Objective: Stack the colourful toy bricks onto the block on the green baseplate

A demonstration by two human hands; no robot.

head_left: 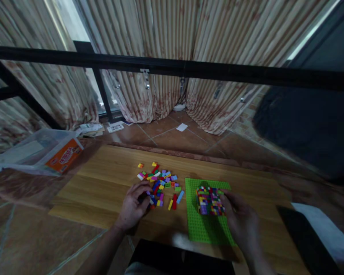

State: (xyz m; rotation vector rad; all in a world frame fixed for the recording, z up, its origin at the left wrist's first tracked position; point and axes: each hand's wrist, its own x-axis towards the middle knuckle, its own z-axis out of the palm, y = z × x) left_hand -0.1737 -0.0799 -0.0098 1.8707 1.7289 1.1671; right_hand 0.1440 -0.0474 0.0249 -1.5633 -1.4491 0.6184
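Note:
My left hand is at the left edge of a loose pile of coloured building bricks. Its fingers and thumb curl together, and a bit of purple shows at the fingertips; what they pinch is too small to make out. With my right hand I grip the right side of a block built from many small multicoloured bricks. This block is over a green studded baseplate; whether it rests there or is lifted, I cannot tell. Thumb and fingers cover its right edge.
The wooden table carries all of this. A clear plastic box with an orange label stands beyond its left end. At the right lie a dark flat object and a white sheet. A black rail crosses before curtains.

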